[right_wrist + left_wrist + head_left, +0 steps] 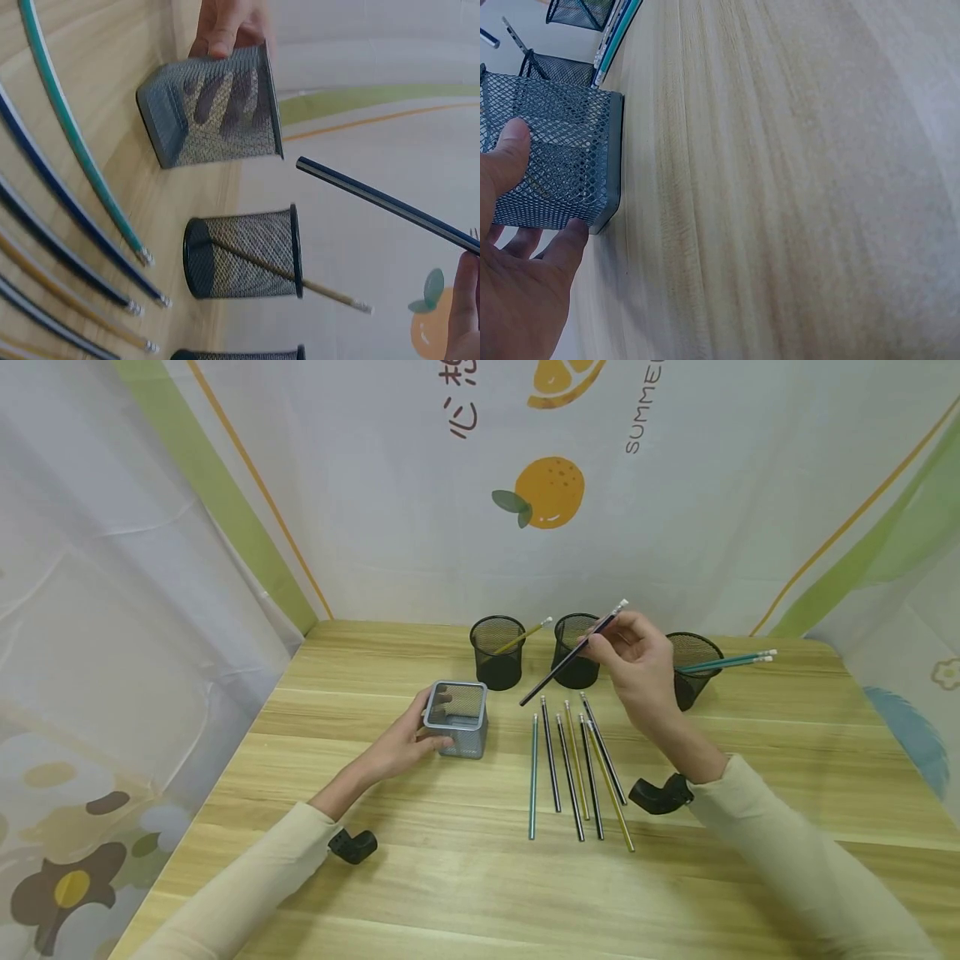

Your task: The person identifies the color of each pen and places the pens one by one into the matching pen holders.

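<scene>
My left hand holds a silver-grey square mesh pencil holder by its left side, thumb in front and fingers behind. The holder stands upright on the table, and its mesh shows no pencil inside. A dark blue pencil with a white eraser end is pinched in my right hand. It slants in the air, eraser up, its lower end to the right of the square holder and above the table. Below it lie several loose pencils: a teal pencil, yellow pencils and dark ones.
Three round black mesh holders line the back. The left holder contains a yellow pencil; the middle holder is partly behind my right hand. The right holder leans, with teal pencils sticking out. A printed curtain hangs behind the table.
</scene>
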